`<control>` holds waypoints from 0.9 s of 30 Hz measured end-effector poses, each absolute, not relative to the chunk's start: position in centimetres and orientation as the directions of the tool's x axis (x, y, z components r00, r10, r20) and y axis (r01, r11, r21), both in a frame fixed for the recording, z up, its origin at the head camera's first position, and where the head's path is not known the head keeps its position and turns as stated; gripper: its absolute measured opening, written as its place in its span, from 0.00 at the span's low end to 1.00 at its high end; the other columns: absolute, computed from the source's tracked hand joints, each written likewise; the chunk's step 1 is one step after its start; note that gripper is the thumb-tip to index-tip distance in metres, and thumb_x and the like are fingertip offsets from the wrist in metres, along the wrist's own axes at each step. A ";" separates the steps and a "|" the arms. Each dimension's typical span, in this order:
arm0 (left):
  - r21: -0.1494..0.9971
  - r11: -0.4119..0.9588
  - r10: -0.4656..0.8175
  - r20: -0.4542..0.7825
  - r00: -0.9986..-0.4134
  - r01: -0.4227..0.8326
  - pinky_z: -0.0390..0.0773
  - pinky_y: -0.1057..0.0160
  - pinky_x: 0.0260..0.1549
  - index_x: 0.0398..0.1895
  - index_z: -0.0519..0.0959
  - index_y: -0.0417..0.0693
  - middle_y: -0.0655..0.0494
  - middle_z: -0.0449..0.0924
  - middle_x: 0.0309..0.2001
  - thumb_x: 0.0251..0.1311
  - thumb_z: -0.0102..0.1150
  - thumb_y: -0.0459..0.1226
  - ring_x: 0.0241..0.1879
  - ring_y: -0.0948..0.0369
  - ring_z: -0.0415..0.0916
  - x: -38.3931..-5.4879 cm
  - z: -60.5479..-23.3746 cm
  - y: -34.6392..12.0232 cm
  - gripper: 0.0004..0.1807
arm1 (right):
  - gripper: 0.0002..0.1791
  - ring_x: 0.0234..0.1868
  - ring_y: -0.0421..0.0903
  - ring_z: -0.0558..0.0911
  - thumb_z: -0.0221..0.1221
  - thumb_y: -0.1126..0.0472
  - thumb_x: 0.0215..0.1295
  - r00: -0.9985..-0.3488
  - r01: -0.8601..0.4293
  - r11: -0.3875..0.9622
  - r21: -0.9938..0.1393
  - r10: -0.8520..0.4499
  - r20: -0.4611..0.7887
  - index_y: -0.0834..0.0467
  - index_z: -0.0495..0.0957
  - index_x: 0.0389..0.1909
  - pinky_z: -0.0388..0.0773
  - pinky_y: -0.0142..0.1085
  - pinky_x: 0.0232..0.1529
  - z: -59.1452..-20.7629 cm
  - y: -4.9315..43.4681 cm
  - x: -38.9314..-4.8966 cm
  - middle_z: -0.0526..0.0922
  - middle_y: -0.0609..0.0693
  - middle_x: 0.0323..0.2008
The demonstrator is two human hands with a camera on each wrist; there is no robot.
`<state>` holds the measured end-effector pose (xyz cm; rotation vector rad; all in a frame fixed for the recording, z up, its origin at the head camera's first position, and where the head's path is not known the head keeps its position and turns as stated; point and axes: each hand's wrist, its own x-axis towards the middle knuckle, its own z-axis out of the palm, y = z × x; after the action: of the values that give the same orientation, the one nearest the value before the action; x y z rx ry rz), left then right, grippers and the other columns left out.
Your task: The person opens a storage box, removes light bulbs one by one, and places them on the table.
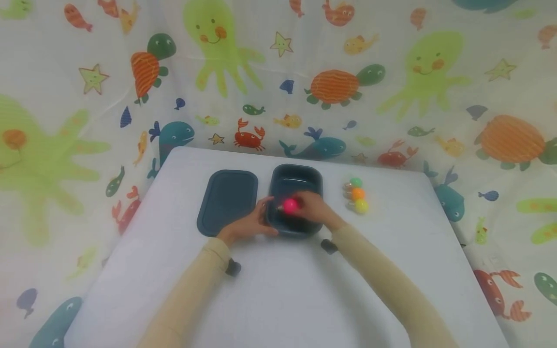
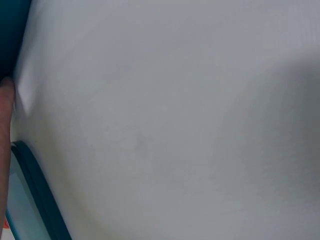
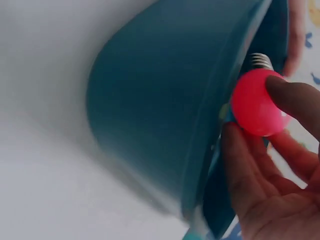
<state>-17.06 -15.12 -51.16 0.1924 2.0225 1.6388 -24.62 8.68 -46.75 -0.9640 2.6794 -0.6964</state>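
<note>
A pink light bulb [image 1: 290,206] with a screw base is pinched by my right hand [image 1: 310,205] over the dark blue-green box [image 1: 297,172]. In the right wrist view, the thumb presses one side of the round bulb [image 3: 257,102] and fingers support the other. Its metal base points away from the palm. My left hand [image 1: 250,222] grips the box's left side, thumb near the front corner and fingers at the rim. Only a strip of that hand [image 2: 5,110] shows in the left wrist view. The inside of the box is partly hidden by the right hand.
Left of the box, a matching lid [image 1: 230,198] lies flat on the white table [image 1: 278,299]. Green [image 1: 356,182], orange [image 1: 359,194] and yellow [image 1: 361,207] bulbs lie in a row to the right. A curtain [image 1: 278,116] printed with sea animals hangs behind.
</note>
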 end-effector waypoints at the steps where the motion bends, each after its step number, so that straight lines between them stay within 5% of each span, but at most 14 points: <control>1: 0.943 0.258 0.428 -0.306 -0.851 -0.209 0.58 0.49 0.69 0.73 0.43 0.75 0.48 0.41 0.78 0.50 0.75 0.43 0.71 0.52 0.58 -17.0 -51.1 -15.3 0.57 | 0.23 0.46 0.49 0.80 0.69 0.54 0.59 -0.776 -0.526 0.676 -0.515 -0.630 -0.035 0.60 0.79 0.52 0.77 0.43 0.52 -46.6 8.9 -24.5 0.83 0.52 0.44; 16: 0.938 0.288 0.461 -0.314 -0.830 -0.194 0.52 0.47 0.70 0.73 0.41 0.77 0.47 0.31 0.78 0.49 0.76 0.45 0.75 0.48 0.44 -16.0 -50.6 -17.1 0.58 | 0.27 0.60 0.52 0.76 0.64 0.59 0.64 -0.920 -0.211 0.541 -0.814 -0.392 -0.022 0.54 0.71 0.64 0.76 0.47 0.57 -44.9 14.3 -22.0 0.75 0.52 0.59; 22: 0.945 0.277 0.493 -0.296 -0.818 -0.175 0.51 0.47 0.71 0.74 0.40 0.72 0.45 0.28 0.78 0.51 0.75 0.42 0.76 0.48 0.39 -15.6 -50.5 -17.7 0.58 | 0.26 0.59 0.51 0.77 0.65 0.63 0.63 -0.930 -0.273 0.523 -0.808 -0.359 0.082 0.55 0.73 0.63 0.76 0.47 0.58 -44.5 16.7 -20.9 0.78 0.51 0.57; 27: 0.944 0.282 0.507 -0.297 -0.809 -0.170 0.51 0.47 0.71 0.75 0.40 0.72 0.43 0.28 0.78 0.51 0.75 0.42 0.76 0.47 0.40 -15.3 -50.3 -18.3 0.59 | 0.29 0.62 0.51 0.73 0.63 0.56 0.66 -0.959 -0.186 0.585 -0.789 -0.285 0.014 0.51 0.69 0.67 0.74 0.50 0.59 -44.7 19.0 -19.7 0.73 0.50 0.62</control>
<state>-15.28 -18.28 -50.34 0.3011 1.9955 1.5722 -19.66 19.00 -44.67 -0.4013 2.6945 -1.3218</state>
